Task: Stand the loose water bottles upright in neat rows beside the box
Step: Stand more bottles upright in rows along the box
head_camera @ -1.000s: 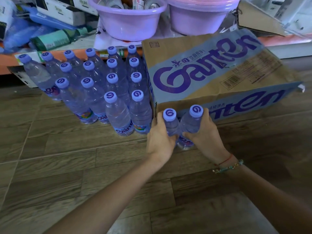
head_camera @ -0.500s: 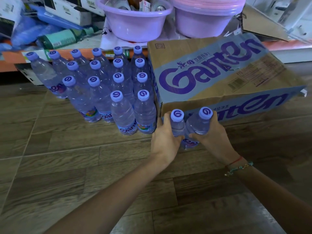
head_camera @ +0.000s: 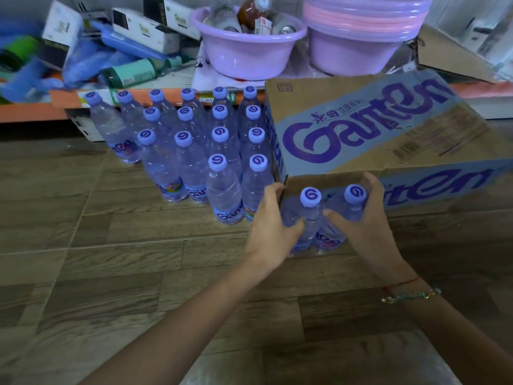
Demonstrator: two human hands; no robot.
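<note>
A cardboard box printed with purple lettering lies on the wooden floor. Left of it, several clear water bottles with purple caps stand upright in rows. In front of the box's near corner stand two more upright bottles side by side. My left hand grips the left bottle around its shoulder. My right hand grips the right bottle the same way. The lower halves of both bottles are partly hidden by my hands.
A low orange-edged shelf runs behind, piled with cartons, blue bags and a green roll. Two purple basins sit on it above the bottles. A flattened cardboard piece leans at the back right. Wooden floor stretches toward me.
Both hands with their two bottles stay in front of the box corner, held close together. The view has drifted slightly, shifting the scene right and down.
</note>
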